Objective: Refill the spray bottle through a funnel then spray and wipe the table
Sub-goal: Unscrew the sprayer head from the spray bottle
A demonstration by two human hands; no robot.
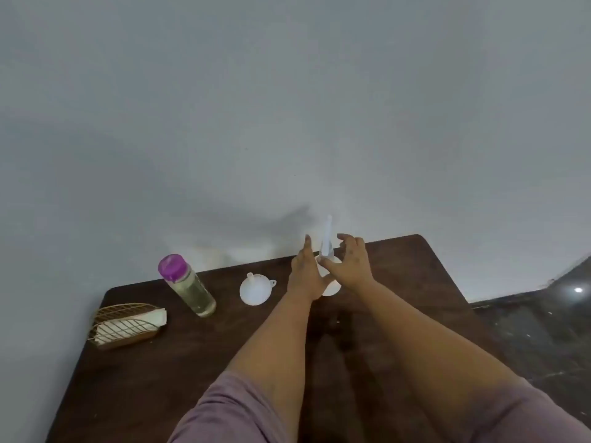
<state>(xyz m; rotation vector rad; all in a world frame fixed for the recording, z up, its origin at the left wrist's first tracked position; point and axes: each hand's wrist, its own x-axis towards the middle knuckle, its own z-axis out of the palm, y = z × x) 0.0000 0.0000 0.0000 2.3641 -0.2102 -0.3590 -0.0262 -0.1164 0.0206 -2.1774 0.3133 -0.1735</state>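
Left hand: your left hand [305,276] is stretched flat, fingers straight and pointing away from you, its palm side against the left flank of the spray bottle [327,266]; it does not look closed around it.
Right hand: your right hand [353,263] sits just right of the bottle, fingers spread and curled, released; whether the thumb touches the bottle you cannot tell from here.
Spray bottle: white, upright between your two hands near the far edge of the worktop [198,362], its thin top sticking up above your fingers.
Funnel: white funnel [255,288] lies on the worktop just left of your left hand, apart from the bottle.
Refill bottle: clear bottle with purple cap [188,284], pale liquid inside, stands left of the funnel.
Wipes: wire holder with folded napkins [128,324] at the worktop's left edge.
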